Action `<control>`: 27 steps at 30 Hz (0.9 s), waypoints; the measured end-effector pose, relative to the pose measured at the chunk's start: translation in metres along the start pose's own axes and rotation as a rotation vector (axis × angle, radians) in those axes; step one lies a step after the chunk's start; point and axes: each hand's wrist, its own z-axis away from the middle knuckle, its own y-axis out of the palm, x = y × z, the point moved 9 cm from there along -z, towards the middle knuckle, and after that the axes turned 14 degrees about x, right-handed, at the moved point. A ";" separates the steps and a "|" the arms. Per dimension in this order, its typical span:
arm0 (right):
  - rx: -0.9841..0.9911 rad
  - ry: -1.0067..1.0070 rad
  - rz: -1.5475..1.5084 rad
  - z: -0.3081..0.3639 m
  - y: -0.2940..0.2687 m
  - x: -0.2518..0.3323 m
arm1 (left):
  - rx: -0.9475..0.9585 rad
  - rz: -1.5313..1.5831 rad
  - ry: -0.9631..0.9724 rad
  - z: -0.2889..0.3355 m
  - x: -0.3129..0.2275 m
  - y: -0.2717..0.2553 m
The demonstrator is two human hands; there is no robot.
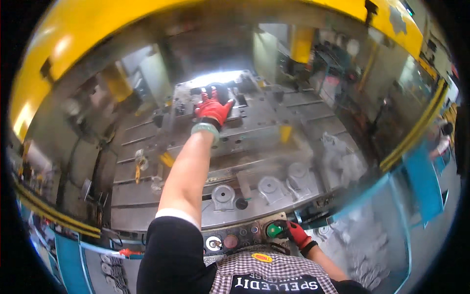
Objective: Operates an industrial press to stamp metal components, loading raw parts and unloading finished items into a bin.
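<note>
My left hand (213, 107), in a red glove with a bracelet at the wrist, reaches far into a press. Its fingers are spread over the die block (238, 111), by a dark round shape (222, 93) partly hidden behind them. My right hand (296, 233), in a red and dark glove, is at the control panel (249, 240). Its fingers stretch to the green push button (273, 230) and appear to touch its edge. Near the front of the press bed lie stamped metal parts with round centres, one metal part (223, 197) at the middle and several to its right.
A yellow press frame (98, 29) arches overhead, with yellow-edged guards (416, 125) at the sides. A red button (230, 241) and a key switch (214, 244) sit on the panel. More metal parts are heaped in a blue-framed bin (407, 235) at right. A yellow-handled tool (138, 172) lies left.
</note>
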 end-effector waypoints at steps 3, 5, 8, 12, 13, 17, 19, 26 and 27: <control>-0.116 -0.127 0.063 0.017 -0.003 0.029 | 0.090 -0.008 -0.072 -0.029 -0.009 0.020; -0.196 -0.177 0.079 0.025 -0.005 0.057 | 0.041 -0.017 -0.065 -0.036 -0.012 0.022; -0.196 -0.235 -0.093 0.016 -0.004 0.091 | -0.030 0.034 -0.060 -0.041 -0.007 0.007; 0.082 -0.292 -0.860 -0.028 0.010 0.098 | 0.226 0.890 0.246 -0.040 0.015 -0.022; 0.087 -0.242 -0.896 -0.043 0.009 0.093 | 0.310 1.120 0.290 -0.027 0.030 -0.025; 0.277 -0.282 -1.002 -0.083 0.009 0.089 | 0.404 1.169 0.766 0.068 0.069 -0.038; 0.467 -0.293 -1.199 -0.094 0.018 0.093 | 0.646 1.544 0.635 0.126 0.101 0.000; 0.374 -0.436 -1.210 -0.074 0.014 0.117 | 0.403 1.121 0.258 0.217 0.133 0.159; 0.320 -0.451 -1.164 -0.061 0.010 0.120 | 0.227 0.597 0.100 0.226 0.146 0.173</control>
